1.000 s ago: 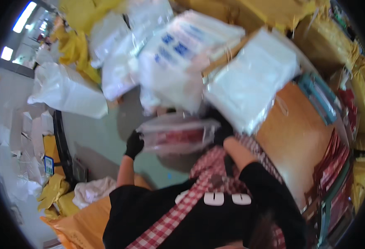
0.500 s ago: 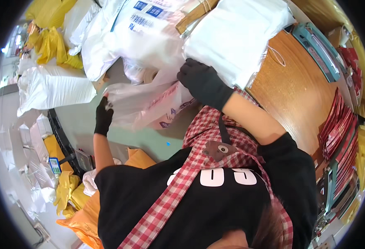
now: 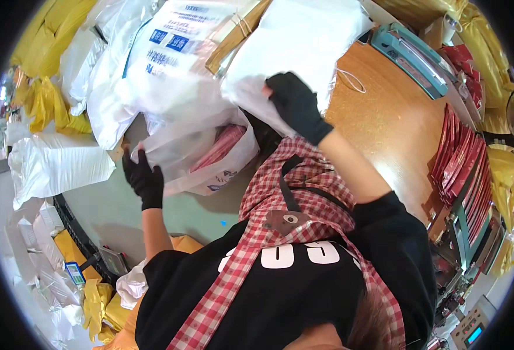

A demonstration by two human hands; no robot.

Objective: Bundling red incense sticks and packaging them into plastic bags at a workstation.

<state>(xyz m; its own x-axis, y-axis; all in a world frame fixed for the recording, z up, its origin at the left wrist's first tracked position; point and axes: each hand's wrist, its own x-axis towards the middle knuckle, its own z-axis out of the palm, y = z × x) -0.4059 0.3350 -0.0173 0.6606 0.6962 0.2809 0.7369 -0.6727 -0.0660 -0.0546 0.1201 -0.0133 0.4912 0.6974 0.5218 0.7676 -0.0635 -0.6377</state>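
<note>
Below the bench edge a translucent white plastic bag (image 3: 233,166) stands with its mouth spread, and red packets (image 3: 220,146) lie inside it. My left hand (image 3: 145,179), in a black fingerless glove, is at the bag's left rim with its fingers apart. My right hand (image 3: 296,108), gloved the same way, is over the near edge of a stack of clear-wrapped white sheets or bags (image 3: 295,44). Its fingers are curled, and whatever they may pinch is hidden from view.
A large printed white sack (image 3: 175,52) stands behind the bag. To the right, the wooden table (image 3: 379,122) carries a teal bar-shaped sealer (image 3: 408,61) and a row of red packets (image 3: 458,157). White and yellow parcels (image 3: 58,163) crowd the left side.
My right hand has left the plastic bag's right rim and moved up onto the white stack. The bag's mouth now gapes wider, showing the red packets. My view has shifted rightward.
</note>
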